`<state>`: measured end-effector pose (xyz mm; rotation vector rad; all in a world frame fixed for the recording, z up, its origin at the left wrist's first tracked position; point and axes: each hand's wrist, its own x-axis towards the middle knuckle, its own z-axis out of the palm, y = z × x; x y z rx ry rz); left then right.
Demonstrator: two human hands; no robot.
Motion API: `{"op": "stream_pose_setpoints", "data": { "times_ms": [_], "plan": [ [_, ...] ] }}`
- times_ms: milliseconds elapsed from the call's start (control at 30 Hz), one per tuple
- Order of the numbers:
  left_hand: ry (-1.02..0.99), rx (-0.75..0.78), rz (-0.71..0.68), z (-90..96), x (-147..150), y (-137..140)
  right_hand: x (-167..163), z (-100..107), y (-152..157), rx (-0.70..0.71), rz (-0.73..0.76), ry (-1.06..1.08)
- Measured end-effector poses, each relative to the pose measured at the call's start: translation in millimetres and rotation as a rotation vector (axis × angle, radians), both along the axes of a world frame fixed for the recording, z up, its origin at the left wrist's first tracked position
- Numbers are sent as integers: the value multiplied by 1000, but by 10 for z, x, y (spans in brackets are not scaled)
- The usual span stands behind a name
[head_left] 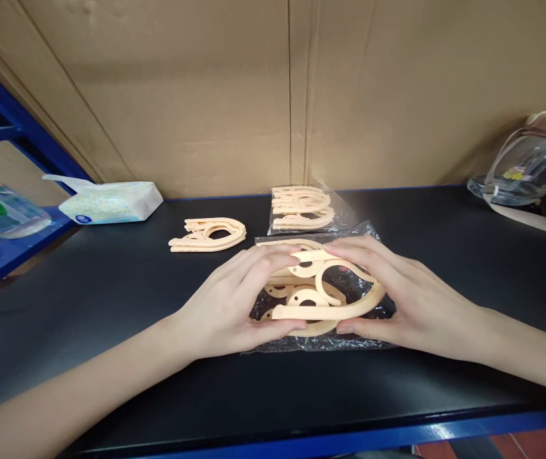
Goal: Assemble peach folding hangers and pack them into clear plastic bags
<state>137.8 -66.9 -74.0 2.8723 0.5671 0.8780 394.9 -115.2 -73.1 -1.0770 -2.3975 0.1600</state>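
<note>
A cream plastic folding hanger (320, 312), folded into a loop, is gripped between my two hands. My left hand (239, 299) holds its left end, thumb at the lower edge and fingers at the upper edge. On the rounded right end, my right hand (411, 296) closes in the same way. Beneath it lies a clear plastic bag (292, 344) with more cream hangers in it, partly covered by my hands. Farther back, a second clear bag holds several folded hangers (301, 207). A loose folded hanger set (210, 236) rests to the left, outside any bag.
A tissue pack (113, 203) sits at the back left of the black table (110, 280). A blue metal frame (38, 153) stands on the left with a clear package on it. At the far right is a clear bottle (531, 166) with a strap. Cardboard lines the back.
</note>
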Motion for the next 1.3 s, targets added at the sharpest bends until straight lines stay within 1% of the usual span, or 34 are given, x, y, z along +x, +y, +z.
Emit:
{"op": "stream_pose_setpoints", "data": {
  "times_ms": [67, 100, 200, 267, 367, 433, 533, 600, 667, 733, 867, 933, 1000, 1133, 1200, 1300],
  "plan": [
    [-18, -22, 7, 3, 2, -3, -16, -21, -14, 59, -19, -2],
    [-13, -35, 16, 4, 0, 0, -16, -24, -16, 66, -32, 12],
    [60, -93, 67, 1, -19, 27, 49, 25, 24, 31, -74, 55],
    [132, -145, 114, -8, -44, 63, 169, 116, 97, 0, -105, 42],
    [213, -239, 177, -33, -94, 136, 454, 296, 241, -73, -179, -13],
    [232, -289, 220, -55, -124, 186, 671, 396, 320, -138, -292, -43],
    [227, -326, 260, -94, -150, 243, 930, 454, 375, -246, -366, -93],
    [235, -339, 264, -115, -151, 262, 1006, 442, 378, -301, -395, -143],
    [243, -352, 271, -127, -146, 271, 992, 417, 374, -346, -388, -193],
    [246, -358, 282, -131, -144, 280, 907, 396, 375, -361, -339, -203],
    [239, -332, 272, -138, -175, 328, 705, 364, 396, -362, -215, -91],
    [229, -314, 255, -146, -202, 364, 663, 337, 403, -395, -169, -37],
    [220, -291, 242, -151, -221, 396, 674, 301, 406, -407, -144, -53],
    [234, -216, 227, -153, -216, 434, 778, 228, 411, -296, -140, -186],
    [242, -186, 215, -154, -202, 446, 812, 216, 416, -269, -125, -185],
    [235, -171, 193, -158, -192, 461, 802, 237, 418, -310, -102, -114]
  ]
}}
